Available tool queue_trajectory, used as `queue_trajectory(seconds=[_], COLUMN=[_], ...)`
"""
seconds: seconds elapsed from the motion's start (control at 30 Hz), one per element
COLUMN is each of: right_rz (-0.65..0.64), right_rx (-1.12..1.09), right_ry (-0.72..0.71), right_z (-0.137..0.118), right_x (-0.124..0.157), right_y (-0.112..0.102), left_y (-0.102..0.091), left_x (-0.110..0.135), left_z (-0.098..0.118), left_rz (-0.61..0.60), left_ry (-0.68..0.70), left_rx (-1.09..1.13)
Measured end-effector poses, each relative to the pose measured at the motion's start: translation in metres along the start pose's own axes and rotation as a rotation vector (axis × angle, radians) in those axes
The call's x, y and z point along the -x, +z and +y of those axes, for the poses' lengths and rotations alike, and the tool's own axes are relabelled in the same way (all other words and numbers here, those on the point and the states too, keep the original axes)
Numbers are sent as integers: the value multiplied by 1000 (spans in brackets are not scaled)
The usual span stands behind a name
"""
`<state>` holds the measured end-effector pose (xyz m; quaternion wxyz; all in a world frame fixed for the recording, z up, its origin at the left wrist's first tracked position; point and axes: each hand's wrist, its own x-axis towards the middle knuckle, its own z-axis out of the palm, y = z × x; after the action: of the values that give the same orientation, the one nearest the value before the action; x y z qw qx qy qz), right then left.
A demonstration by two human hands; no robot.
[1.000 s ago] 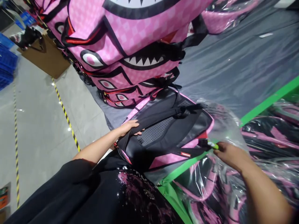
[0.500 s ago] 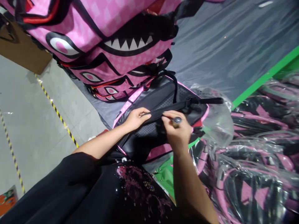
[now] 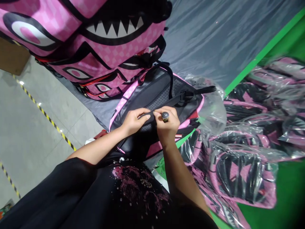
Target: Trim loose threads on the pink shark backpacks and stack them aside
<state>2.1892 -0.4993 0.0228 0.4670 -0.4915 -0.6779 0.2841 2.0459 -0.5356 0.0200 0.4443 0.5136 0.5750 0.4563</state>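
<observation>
A pink and black backpack (image 3: 164, 92) lies back-side up on the table edge in front of me, partly inside a clear plastic bag (image 3: 212, 108). My left hand (image 3: 133, 121) is closed on one of its black shoulder straps (image 3: 166, 103). My right hand (image 3: 166, 125) is right beside it, fingers closed round a small pen-like tool (image 3: 165, 115) with a dark round end, and also touching the same strap.
A stack of pink shark-face backpacks (image 3: 95, 41) rises at the upper left on a grey plastic-covered table (image 3: 214, 41). Bagged backpacks (image 3: 243, 152) lie in a green-edged bin at right. Concrete floor with yellow-black tape (image 3: 45, 114) and a cardboard box (image 3: 11, 57) are at left.
My right hand came from the bag's right edge over to the strap with the tool and now sits against my left hand. The view tilted down and right.
</observation>
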Motion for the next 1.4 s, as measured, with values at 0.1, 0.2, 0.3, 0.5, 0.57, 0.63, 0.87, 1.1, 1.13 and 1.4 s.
queue_trajectory(seconds=[0.1,0.2,0.3,0.5,0.57,0.63,0.87,1.1,1.13,1.4], right_rz=[-18,-74,-110,-115,-130,-147,-224,-249,-266,-232], right_rx=[63,139,127,-66,-25,30,66,33,18,86], right_ry=[-80,-112,-127,77,24,-12,30,-111,-106,-150], right_z=[2,3,5,4,1,-1,6,1,2,43], right_x=[3,2,-1,-9,-10,-11,-15,-21,-23,-12], right_y=[0,-2,-3,-15,-20,-24,-22,-24,-24,-44], left_y=[-2,-3,-4,-4,-3,-2,-5,-6,-5,32], left_x=[2,2,2,3,4,4,3,6,5,-2], left_z=[6,10,9,4,6,8,10,17,18,18], left_rz=[-14,-43,-64,-41,-55,-52,-84,-29,-45,72], left_ry=[44,87,97,14,21,21,-10,-41,-51,-85], left_rx=[-112,-191,-227,-40,-22,-36,-50,-85,-90,-161])
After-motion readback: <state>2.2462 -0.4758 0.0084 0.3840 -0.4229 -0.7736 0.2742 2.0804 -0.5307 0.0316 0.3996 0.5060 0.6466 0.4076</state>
